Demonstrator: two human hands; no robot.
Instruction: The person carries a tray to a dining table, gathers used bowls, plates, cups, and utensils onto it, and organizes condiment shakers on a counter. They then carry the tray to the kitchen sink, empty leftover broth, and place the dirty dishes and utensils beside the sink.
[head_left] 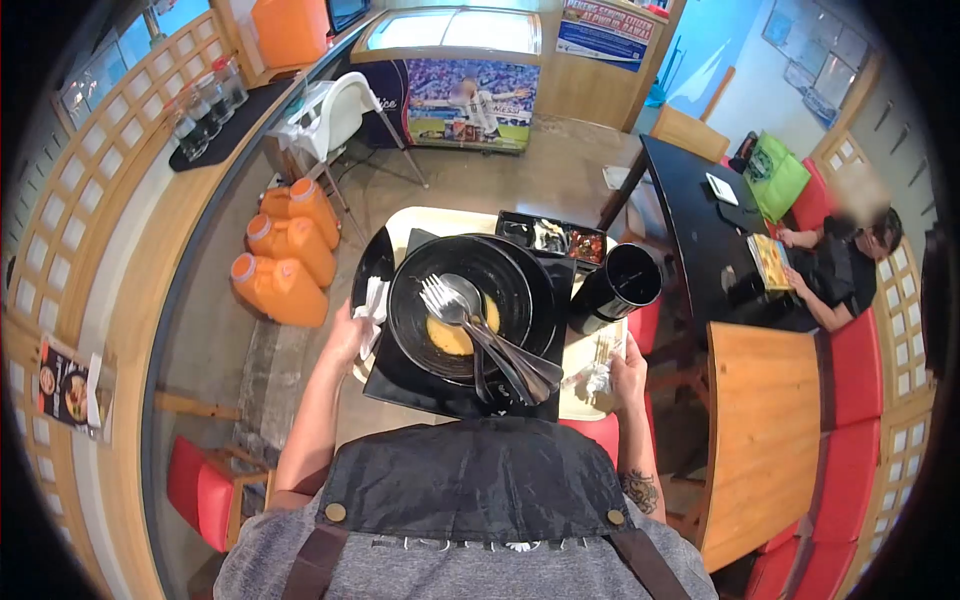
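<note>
Left hand (346,335) and right hand (629,375) are gripping opposite sides of a cream serving tray (455,220), which is sitting in front of the wearer's apron (475,480). Stacked black bowls (408,300) are resting near its middle, the top one holding yellowish liquid (450,337) and a fork (438,297) leaning among other cutlery (525,372). A black cup (627,277) is standing at right, a divided condiment dish (517,230) is lying at the far edge, and crumpled white material, probably napkin (373,303), is lying by the left hand.
</note>
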